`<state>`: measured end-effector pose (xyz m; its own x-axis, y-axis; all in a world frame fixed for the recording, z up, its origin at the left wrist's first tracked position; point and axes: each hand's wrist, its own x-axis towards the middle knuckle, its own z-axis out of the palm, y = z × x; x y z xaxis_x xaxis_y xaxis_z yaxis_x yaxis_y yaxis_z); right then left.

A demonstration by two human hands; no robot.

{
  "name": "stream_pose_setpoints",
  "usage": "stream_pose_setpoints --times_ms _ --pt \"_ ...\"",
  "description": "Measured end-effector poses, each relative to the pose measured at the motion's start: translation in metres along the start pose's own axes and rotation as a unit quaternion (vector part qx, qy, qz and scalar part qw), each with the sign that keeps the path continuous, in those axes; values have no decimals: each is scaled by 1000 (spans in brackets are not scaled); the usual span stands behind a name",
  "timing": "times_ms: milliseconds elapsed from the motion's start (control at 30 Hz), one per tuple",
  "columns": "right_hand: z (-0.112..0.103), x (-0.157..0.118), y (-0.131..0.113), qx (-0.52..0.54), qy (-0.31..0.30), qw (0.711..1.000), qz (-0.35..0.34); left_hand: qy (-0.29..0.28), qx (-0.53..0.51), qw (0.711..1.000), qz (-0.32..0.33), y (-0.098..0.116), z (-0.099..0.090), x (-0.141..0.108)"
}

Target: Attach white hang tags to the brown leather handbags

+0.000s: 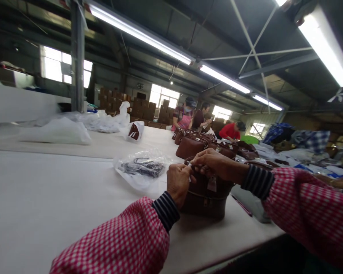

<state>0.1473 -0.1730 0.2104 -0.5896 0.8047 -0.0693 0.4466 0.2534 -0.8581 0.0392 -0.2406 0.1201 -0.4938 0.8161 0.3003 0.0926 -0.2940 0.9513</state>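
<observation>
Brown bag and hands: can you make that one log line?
left hand: gripping small white piece | right hand: fingers at it | brown bag: upright on table | clear plastic bag: left of brown bag, dark contents

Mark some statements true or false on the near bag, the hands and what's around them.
1. Left hand and right hand are both at the top of the near brown bag. True.
2. Both sleeves are plain blue. False: they are pink-and-white checked, with striped cuffs.
3. More brown bags stand beyond the near one. True.
4. The clear plastic bag lies right of the near bag. False: the plastic bag lies to its left.
</observation>
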Motion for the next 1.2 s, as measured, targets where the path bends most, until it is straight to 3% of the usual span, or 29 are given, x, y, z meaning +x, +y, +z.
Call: stream_pose_setpoints --times_ms 367,767,1200 --pt "-1 10 -2 -38 -20 999 24 3 25 1000 -1 -1 -1 0" --pt "11 1 -21 -67 -21 997 39 2 69 997 17 5 -3 -1" --pt "-20 5 -6 -12 -131 991 23 -92 -87 987 -103 19 -11 4"
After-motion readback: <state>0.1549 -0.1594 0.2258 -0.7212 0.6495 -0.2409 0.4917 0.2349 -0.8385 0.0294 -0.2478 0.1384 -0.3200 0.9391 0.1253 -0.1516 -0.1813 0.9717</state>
